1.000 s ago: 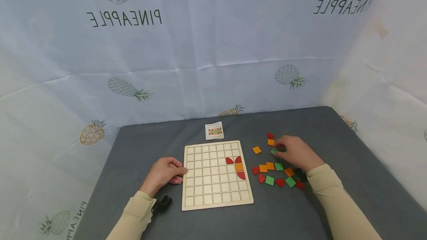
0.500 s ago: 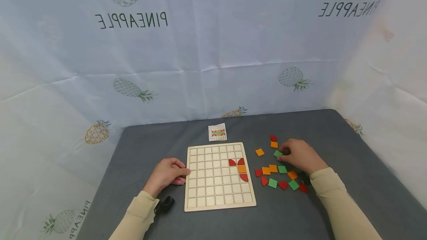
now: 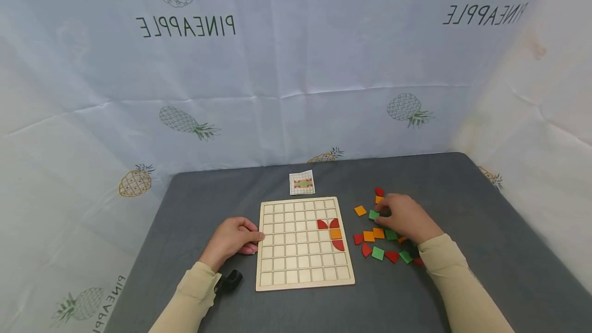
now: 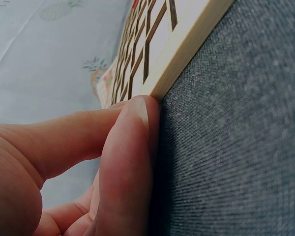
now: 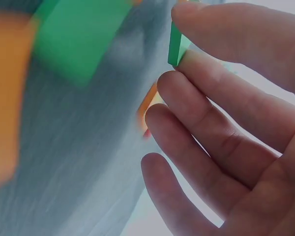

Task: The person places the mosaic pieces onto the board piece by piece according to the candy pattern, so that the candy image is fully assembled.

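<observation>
My right hand (image 3: 407, 216) pinches a green square tile (image 3: 373, 215) between thumb and index finger, just right of the board. In the right wrist view the tile (image 5: 174, 46) stands edge-on at the fingertips, the other fingers loosely spread. At the left edge of a wooden grid board (image 3: 296, 288), my left hand (image 3: 230, 240) grips the rim with thumb and index finger; its fingertips meet the board's side (image 4: 179, 54) in the left wrist view. Three red quarter-circle tiles (image 3: 338, 245) and an orange square tile (image 3: 335, 234) lie in the board's right-hand cells.
Loose red, orange and green tiles lie right of the board, among them an orange square (image 3: 360, 210) and a green square (image 3: 377, 253). Behind the board lies a pattern card (image 3: 302, 183). The grey table (image 3: 222, 189) ends at a pineapple-print curtain (image 3: 259, 132).
My right hand took up the green tile from the table and has shifted left with it toward the board. The left hand stays at the board's edge. The head view shifted slightly.
</observation>
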Available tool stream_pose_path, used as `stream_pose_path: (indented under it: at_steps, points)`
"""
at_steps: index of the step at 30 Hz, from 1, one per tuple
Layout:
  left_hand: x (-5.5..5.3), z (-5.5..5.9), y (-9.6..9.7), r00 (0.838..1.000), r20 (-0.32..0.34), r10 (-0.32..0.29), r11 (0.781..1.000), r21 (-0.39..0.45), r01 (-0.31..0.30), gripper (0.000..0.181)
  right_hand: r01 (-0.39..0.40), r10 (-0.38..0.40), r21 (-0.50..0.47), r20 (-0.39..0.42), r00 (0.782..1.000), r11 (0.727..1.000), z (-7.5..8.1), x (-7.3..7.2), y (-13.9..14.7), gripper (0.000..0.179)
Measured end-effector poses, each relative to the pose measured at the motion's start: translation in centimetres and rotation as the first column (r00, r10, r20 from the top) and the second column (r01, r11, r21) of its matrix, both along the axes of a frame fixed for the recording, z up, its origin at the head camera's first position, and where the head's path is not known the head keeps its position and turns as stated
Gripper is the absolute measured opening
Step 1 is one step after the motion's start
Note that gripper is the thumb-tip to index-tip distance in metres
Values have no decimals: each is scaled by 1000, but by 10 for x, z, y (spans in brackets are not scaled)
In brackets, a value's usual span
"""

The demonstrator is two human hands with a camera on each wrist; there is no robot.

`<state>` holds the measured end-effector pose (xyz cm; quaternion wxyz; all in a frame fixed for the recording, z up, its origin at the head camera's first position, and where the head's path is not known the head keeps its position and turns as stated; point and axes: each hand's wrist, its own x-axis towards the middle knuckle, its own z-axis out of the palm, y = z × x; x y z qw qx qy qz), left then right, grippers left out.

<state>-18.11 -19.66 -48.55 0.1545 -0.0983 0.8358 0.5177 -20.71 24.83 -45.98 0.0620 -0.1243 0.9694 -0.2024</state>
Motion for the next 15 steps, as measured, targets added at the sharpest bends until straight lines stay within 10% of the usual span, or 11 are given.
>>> stream_pose_path:
  at_steps: [15]
  points:
    - [-1, 1, 1, 1000, 4, 5, 1000, 3, -5, 24, -142, 139, -25, -77, 987, 990, 12, 22, -86, 17]
